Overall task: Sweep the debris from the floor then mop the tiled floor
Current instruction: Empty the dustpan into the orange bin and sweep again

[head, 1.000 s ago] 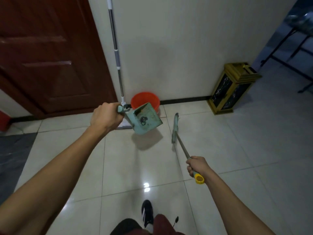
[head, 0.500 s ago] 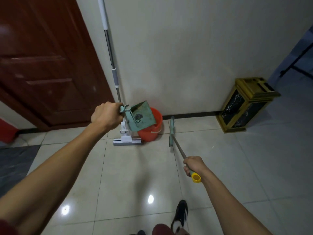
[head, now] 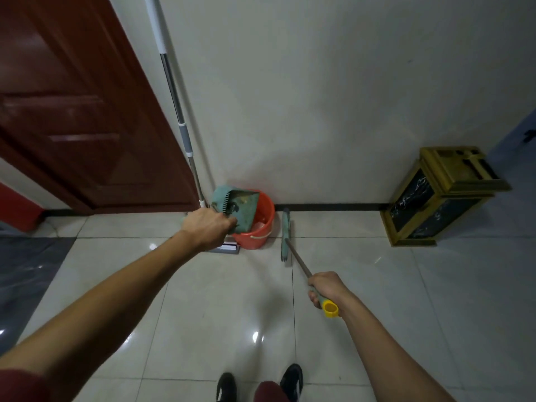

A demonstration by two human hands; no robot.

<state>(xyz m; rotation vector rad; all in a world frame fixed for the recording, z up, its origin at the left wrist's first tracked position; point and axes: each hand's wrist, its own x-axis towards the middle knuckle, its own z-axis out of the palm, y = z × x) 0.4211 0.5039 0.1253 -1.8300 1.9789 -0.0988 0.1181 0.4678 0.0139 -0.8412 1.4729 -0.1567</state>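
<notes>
One dustpan (head: 237, 208), one broom (head: 286, 238), one mop (head: 177, 111), one bucket (head: 259, 224), one bin (head: 441, 195), one door (head: 81, 111), two shoes (head: 292, 380).

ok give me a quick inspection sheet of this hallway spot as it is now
surface: glossy pale tiled floor, light glare, no debris visible
job's things: green plastic dustpan tilted above the orange plastic bucket; green broom head on the floor by the wall; silver-handled flat mop leaning on the wall
clutter: gold and black marble-pattern bin against the wall
grippers: left hand grips the dustpan; right hand grips the broom handle near its yellow end
cables: nothing seen
surroundings: dark red wooden door, cream wall, dark mat at left
</notes>
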